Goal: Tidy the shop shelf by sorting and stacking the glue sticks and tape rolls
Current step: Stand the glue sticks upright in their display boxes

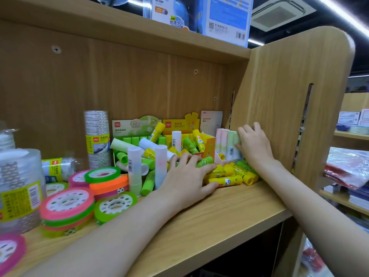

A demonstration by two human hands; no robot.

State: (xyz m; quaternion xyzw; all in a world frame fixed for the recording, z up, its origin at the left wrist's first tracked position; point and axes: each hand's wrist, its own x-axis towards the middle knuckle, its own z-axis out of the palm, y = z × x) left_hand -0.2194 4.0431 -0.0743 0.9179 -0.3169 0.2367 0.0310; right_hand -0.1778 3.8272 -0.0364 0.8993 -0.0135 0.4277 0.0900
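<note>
Loose yellow glue sticks (229, 177) and green glue sticks (148, 183) lie jumbled on the wooden shelf (219, 212) in front of open display boxes (137, 126). My left hand (187, 176) rests palm down on the pile, fingers curled over a green glue stick (204, 162). My right hand (253, 144) holds upright pastel glue sticks (229, 144) against the shelf's side panel. Two tall white glue sticks (134, 166) stand upright. Coloured tape rolls (67, 206) are stacked at the left.
Wrapped clear tape stacks (96, 136) stand at the back left, a larger one (19, 188) at the left edge. The side panel (289, 96) closes the shelf on the right. Boxes (199, 15) sit on the shelf above. Another shelf unit (351, 166) stands far right.
</note>
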